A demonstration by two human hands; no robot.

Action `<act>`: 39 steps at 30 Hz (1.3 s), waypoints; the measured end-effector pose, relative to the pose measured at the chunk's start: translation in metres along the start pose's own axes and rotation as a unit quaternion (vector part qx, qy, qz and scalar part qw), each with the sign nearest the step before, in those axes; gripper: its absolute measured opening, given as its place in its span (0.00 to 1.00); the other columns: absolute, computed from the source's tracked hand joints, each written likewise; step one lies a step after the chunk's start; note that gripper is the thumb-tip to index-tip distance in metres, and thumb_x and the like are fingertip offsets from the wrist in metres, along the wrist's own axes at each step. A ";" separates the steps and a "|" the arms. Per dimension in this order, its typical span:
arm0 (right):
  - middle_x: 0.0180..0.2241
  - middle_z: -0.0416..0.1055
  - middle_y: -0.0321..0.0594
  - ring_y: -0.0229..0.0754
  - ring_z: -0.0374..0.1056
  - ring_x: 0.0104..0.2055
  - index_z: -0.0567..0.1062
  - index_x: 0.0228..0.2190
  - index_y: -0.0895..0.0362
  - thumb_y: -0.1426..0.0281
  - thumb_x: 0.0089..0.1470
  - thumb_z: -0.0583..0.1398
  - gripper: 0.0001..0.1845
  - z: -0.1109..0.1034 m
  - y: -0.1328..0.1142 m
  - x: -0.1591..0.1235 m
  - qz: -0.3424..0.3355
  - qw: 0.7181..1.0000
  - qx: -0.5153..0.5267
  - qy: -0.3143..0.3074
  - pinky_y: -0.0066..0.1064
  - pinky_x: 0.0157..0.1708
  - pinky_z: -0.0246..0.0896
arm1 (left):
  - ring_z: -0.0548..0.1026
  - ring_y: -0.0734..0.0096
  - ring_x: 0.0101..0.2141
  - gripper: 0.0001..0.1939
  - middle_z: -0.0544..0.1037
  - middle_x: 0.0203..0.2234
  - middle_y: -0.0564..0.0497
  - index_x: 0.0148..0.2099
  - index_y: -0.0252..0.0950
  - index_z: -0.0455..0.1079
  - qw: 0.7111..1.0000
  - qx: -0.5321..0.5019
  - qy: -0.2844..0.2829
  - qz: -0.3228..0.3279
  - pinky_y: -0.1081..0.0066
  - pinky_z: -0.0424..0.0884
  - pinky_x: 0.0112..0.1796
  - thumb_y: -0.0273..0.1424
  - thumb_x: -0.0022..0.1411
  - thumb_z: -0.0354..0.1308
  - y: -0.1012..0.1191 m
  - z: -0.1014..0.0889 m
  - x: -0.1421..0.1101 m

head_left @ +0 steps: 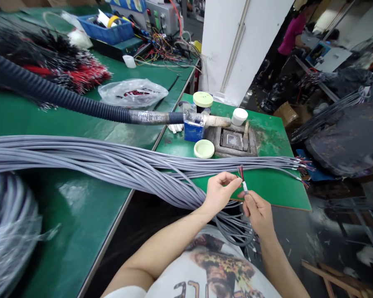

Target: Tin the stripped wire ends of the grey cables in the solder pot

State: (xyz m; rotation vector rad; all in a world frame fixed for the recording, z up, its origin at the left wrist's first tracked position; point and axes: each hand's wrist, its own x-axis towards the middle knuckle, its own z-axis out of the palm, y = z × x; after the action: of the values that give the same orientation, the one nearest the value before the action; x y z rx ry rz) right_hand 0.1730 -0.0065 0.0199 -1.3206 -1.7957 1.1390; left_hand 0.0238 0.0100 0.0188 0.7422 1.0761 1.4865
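Note:
Between my hands a grey cable end (245,186) points upward, with a white sleeve and thin coloured wires fanned out at its tip. My right hand (258,210) pinches the cable just below the white sleeve. My left hand (222,189) has thumb and forefinger pressed together beside the wires; whether a wire sits between those fingertips is too small to make out. Behind my hands, a bundle of long grey cables (136,159) runs across the table, its stripped ends (303,165) at the right edge. More cables loop down in front of my body.
A black corrugated hose (90,104) ends above a square solder pot (234,140). Around it stand a white jar (239,116), a pale green lid (204,149) and a blue box (194,130). A coiled cable (10,231) lies left. One person (294,33) works at the far right.

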 end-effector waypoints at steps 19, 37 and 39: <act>0.27 0.72 0.39 0.38 0.67 0.29 0.73 0.34 0.57 0.67 0.63 0.50 0.12 0.005 -0.013 0.006 -0.118 0.972 -0.202 0.018 0.28 0.31 0.56 | 0.69 0.73 0.29 0.04 0.74 0.27 0.52 0.32 0.35 0.73 0.992 0.088 0.000 0.091 0.72 0.66 0.33 0.31 0.55 0.61 0.005 -0.011 0.002; 0.25 0.71 0.38 0.38 0.66 0.27 0.72 0.34 0.57 0.68 0.63 0.49 0.13 0.008 -0.012 0.009 -0.162 0.952 -0.259 0.025 0.28 0.29 0.54 | 0.69 0.75 0.27 0.06 0.74 0.26 0.54 0.36 0.36 0.74 0.991 0.088 0.021 0.100 0.73 0.67 0.33 0.32 0.56 0.63 -0.002 -0.015 0.000; 0.26 0.72 0.39 0.38 0.67 0.28 0.72 0.34 0.57 0.68 0.63 0.50 0.13 0.008 -0.011 0.009 -0.168 0.950 -0.261 0.023 0.28 0.29 0.55 | 0.70 0.75 0.28 0.07 0.76 0.27 0.53 0.36 0.36 0.75 0.997 0.053 0.017 0.054 0.73 0.68 0.33 0.33 0.54 0.64 0.001 -0.015 0.001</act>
State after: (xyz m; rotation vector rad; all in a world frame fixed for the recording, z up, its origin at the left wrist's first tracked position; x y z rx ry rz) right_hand 0.1588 -0.0012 0.0266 -1.2312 -2.2726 0.4577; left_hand 0.0099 0.0072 0.0133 0.8641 1.1634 1.5477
